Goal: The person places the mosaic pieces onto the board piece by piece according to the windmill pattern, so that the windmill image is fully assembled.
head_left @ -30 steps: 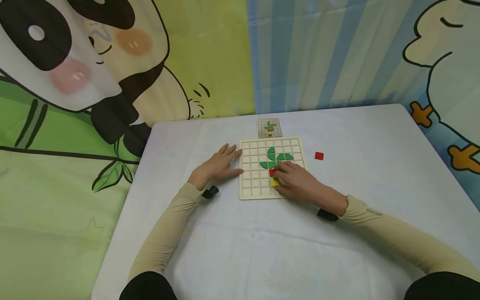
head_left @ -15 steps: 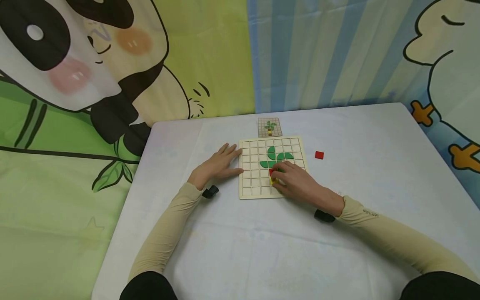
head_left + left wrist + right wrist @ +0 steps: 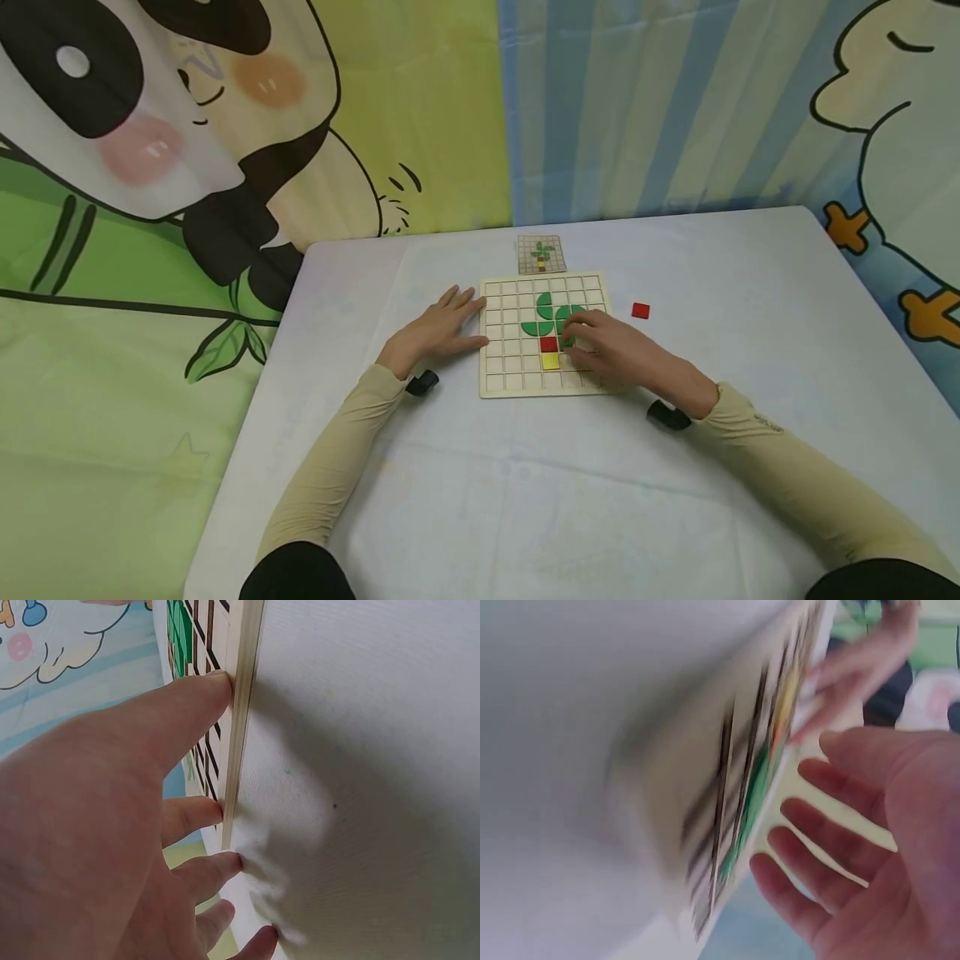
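On the table lies a wooden grid board (image 3: 510, 379) holding several green quarter-round pieces (image 3: 544, 306), a red square tile (image 3: 548, 344) and, just below that one, a yellow square tile (image 3: 551, 361). My left hand (image 3: 433, 331) touches the board's left edge with thumb and fingertips, its fingers spread. Over the right part of the board hovers my right hand (image 3: 618, 348), hiding some cells and part of the green pieces. The right wrist view shows its fingers (image 3: 832, 840) loosely bent, with nothing between them.
Another red square tile (image 3: 641, 310) lies on the white table (image 3: 480, 500) to the right of the board. A small pattern card (image 3: 541, 254) with a plant-like picture sits behind the board. Cartoon-printed cloth (image 3: 420, 108) hangs beyond the table.
My right hand has let go of the yellow tile and moved to the right, uncovering the red and yellow tiles. My left hand has stayed at the board's edge.
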Demonstrator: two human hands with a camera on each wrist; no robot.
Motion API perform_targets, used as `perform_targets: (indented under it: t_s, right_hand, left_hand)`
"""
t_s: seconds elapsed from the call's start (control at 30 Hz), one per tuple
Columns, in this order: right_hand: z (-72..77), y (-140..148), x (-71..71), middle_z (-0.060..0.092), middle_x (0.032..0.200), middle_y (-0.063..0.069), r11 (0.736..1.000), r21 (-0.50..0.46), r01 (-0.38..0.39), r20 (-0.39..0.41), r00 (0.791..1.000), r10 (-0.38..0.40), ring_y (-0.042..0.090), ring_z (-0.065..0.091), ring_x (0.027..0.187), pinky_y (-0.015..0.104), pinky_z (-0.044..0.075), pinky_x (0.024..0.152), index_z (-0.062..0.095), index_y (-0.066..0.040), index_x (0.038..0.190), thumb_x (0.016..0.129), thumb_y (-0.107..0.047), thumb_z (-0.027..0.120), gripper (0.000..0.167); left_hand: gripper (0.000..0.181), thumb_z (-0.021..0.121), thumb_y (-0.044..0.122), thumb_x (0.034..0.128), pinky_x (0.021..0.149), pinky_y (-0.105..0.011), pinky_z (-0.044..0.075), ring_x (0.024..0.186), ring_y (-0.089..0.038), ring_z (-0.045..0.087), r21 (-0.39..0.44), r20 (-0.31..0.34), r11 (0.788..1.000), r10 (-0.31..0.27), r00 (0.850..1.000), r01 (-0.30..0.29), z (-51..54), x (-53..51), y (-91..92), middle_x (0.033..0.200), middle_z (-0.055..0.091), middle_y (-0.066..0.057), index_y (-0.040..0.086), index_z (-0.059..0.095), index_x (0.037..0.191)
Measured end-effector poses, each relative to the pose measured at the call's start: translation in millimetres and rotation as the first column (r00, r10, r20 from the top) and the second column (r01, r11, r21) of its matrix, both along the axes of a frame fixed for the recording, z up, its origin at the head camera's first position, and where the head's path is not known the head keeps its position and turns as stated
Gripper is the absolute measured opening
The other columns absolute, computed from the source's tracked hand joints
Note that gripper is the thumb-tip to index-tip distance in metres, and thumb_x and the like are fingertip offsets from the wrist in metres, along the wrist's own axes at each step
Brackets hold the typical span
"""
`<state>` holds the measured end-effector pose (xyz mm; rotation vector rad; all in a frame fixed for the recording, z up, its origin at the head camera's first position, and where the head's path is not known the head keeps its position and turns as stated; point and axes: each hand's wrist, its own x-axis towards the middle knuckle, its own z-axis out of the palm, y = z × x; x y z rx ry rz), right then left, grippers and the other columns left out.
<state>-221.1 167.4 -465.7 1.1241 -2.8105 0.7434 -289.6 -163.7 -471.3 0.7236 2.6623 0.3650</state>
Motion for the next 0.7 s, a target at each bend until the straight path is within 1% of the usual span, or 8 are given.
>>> perform_targets:
  t_s: [0.07, 0.17, 0.27, 0.33, 0.4, 0.57, 0.7]
  right_hand:
    - [4.4, 17, -7.0, 0.064, 0.124, 0.011, 0.999, 0.011, 0.043, 0.022, 0.999, -0.044, 0.03, 0.059, 0.118, 0.047, 0.054, 0.096, 0.07, -0.007, 0.113, 0.095, -0.016, 0.07, 0.02]
    - [7.6, 43, -17.9, 0.063, 0.124, 0.017, 0.986, 0.06, 0.157, 0.027, 0.987, -0.159, 0.034, 0.059, 0.113, 0.05, 0.053, 0.092, 0.067, -0.002, 0.117, 0.095, -0.015, 0.069, 0.025]
    - [6.6, 65, -26.1, 0.06, 0.125, 0.023, 0.948, 0.142, 0.284, 0.013, 0.957, -0.288, 0.04, 0.058, 0.111, 0.054, 0.051, 0.093, 0.064, 0.002, 0.122, 0.094, -0.015, 0.071, 0.033]
    - [5.0, 77, -29.2, 0.059, 0.126, 0.026, 0.925, 0.183, 0.333, 0.021, 0.939, -0.342, 0.043, 0.057, 0.11, 0.056, 0.05, 0.093, 0.062, 0.004, 0.123, 0.093, -0.017, 0.072, 0.039]
    - [2.8, 84, -31.1, 0.059, 0.125, 0.026, 0.913, 0.2, 0.356, 0.033, 0.929, -0.369, 0.045, 0.056, 0.112, 0.058, 0.049, 0.096, 0.063, 0.004, 0.122, 0.092, -0.017, 0.073, 0.038]
    - [-3.4, 92, -32.3, 0.06, 0.122, 0.025, 0.907, 0.2, 0.37, 0.038, 0.922, -0.384, 0.043, 0.057, 0.111, 0.057, 0.05, 0.096, 0.066, 0.003, 0.116, 0.092, -0.014, 0.073, 0.03]
    - [-4.9, 92, -33.2, 0.06, 0.122, 0.024, 0.899, 0.206, 0.387, 0.037, 0.915, -0.402, 0.042, 0.057, 0.112, 0.057, 0.05, 0.097, 0.066, 0.003, 0.116, 0.091, -0.014, 0.073, 0.031]
  left_hand:
    - [0.083, 0.056, 0.059, 0.0965, 0.125, -0.057, 0.015, 0.158, -0.033, -0.004, 0.0, 0.0, 1.0, 0.001, 1.0, -0.001, 0.4, 0.2, 0.4, 0.17, 0.01, -0.01, 0.02, 0.023, 0.162]
    - [0.083, 0.055, 0.06, 0.0966, 0.126, -0.056, 0.015, 0.158, -0.032, -0.004, -0.015, -0.003, 1.0, 0.002, 1.0, -0.002, 0.6, 0.2, 0.6, 0.171, 0.01, -0.009, 0.021, 0.022, 0.162]
    - [0.083, 0.055, 0.06, 0.0967, 0.126, -0.055, 0.014, 0.158, -0.031, -0.005, -0.023, -0.002, 1.0, 0.001, 1.0, -0.002, 0.5, 0.0, 0.6, 0.171, 0.009, -0.008, 0.021, 0.022, 0.162]
    - [0.084, 0.055, 0.061, 0.0967, 0.126, -0.055, 0.014, 0.158, -0.031, -0.005, -0.024, 0.001, 1.0, 0.0, 1.0, 0.0, 0.4, -0.4, 0.5, 0.171, 0.009, -0.008, 0.021, 0.021, 0.162]
    - [0.084, 0.055, 0.061, 0.0965, 0.126, -0.055, 0.014, 0.158, -0.031, -0.005, -0.023, 0.004, 1.0, 0.0, 1.0, 0.0, 0.2, -0.5, 0.4, 0.171, 0.009, -0.008, 0.021, 0.021, 0.162]
    - [0.083, 0.055, 0.06, 0.0966, 0.126, -0.056, 0.015, 0.158, -0.032, -0.004, -0.017, -0.001, 1.0, -0.004, 1.0, 0.004, 0.4, -0.5, 0.6, 0.171, 0.01, -0.009, 0.02, 0.022, 0.162]
    - [0.083, 0.055, 0.06, 0.0968, 0.126, -0.056, 0.016, 0.158, -0.033, -0.004, -0.016, -0.005, 1.0, -0.01, 1.0, 0.01, 0.9, -0.5, 0.9, 0.17, 0.01, -0.01, 0.02, 0.022, 0.162]
